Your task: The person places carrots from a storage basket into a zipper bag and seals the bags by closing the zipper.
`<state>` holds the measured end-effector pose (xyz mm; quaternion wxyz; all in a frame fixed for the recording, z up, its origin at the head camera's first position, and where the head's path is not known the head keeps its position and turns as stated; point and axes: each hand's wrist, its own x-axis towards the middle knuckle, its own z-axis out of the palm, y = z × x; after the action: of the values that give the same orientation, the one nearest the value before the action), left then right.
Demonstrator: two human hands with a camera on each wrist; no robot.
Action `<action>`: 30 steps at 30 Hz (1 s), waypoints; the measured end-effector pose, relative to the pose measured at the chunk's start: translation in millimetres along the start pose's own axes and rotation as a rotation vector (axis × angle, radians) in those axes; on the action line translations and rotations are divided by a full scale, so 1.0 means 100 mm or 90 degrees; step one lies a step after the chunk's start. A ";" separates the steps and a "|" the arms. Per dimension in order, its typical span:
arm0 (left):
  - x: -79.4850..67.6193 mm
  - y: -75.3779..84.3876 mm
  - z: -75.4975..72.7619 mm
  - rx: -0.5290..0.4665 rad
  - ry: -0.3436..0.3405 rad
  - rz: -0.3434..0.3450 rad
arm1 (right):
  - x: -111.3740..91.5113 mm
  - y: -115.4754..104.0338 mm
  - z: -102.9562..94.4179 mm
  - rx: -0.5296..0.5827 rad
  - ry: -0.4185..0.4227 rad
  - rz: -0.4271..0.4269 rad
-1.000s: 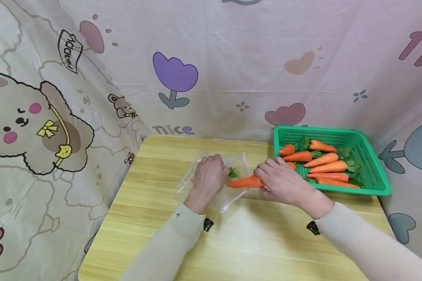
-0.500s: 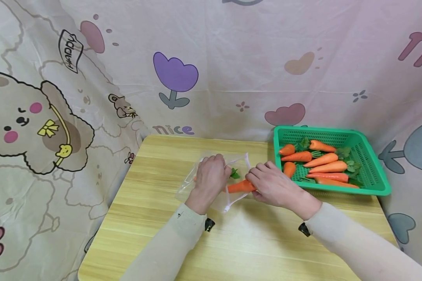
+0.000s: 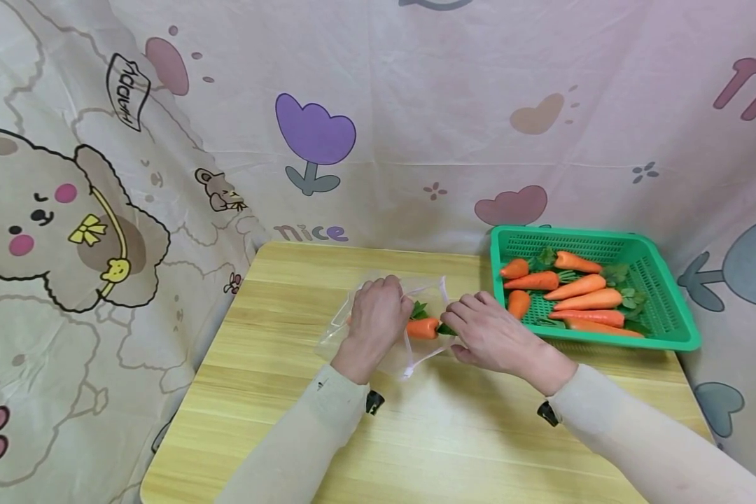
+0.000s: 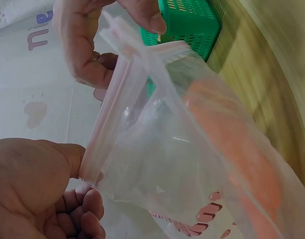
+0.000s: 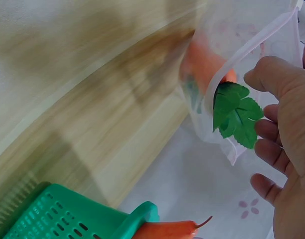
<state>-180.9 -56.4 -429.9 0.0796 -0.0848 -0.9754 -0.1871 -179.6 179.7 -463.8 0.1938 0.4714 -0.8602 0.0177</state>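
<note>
My left hand (image 3: 376, 318) pinches the zip edge of a clear plastic bag (image 4: 137, 164) between thumb and fingers, and the bag's mouth gapes toward the right. Inside the bag lies an orange carrot (image 3: 423, 328), its green leafy top (image 5: 237, 112) poking out at the mouth. Close by that leafy top is my right hand (image 5: 294, 119), with loose, slightly bent fingers and nothing visible gripped. More greenery (image 3: 418, 310) shows in the bag, and part of the bag's contents is hidden behind my left hand.
At the back right of the wooden table (image 3: 416, 448) stands a green perforated basket (image 3: 674, 308) with several leafy carrots (image 3: 582, 287). One carrot (image 5: 164, 230) reaches the basket's rim in the right wrist view. A patterned cloth (image 3: 403, 140) hangs behind the table.
The carrot in my right hand has gone leftward into the bag, and its grip on the carrot's body has ended. My right hand shifted slightly left; my left hand stayed nearly still on the bag.
</note>
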 end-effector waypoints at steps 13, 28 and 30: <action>0.02 0.02 -0.04 -0.012 -0.001 -0.007 | -0.05 -0.05 0.02 0.053 -0.032 -0.004; 0.03 0.01 -0.09 -0.067 -0.009 -0.055 | -0.05 -0.08 0.04 0.053 -0.075 0.007; 0.03 0.02 -0.10 -0.075 -0.013 -0.058 | -0.05 -0.10 0.05 0.061 -0.091 0.005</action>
<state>-182.6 -57.9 -419.9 0.0562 -0.0469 -0.9662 -0.2471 -170.3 176.9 -471.3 0.1091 0.4768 -0.8718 0.0262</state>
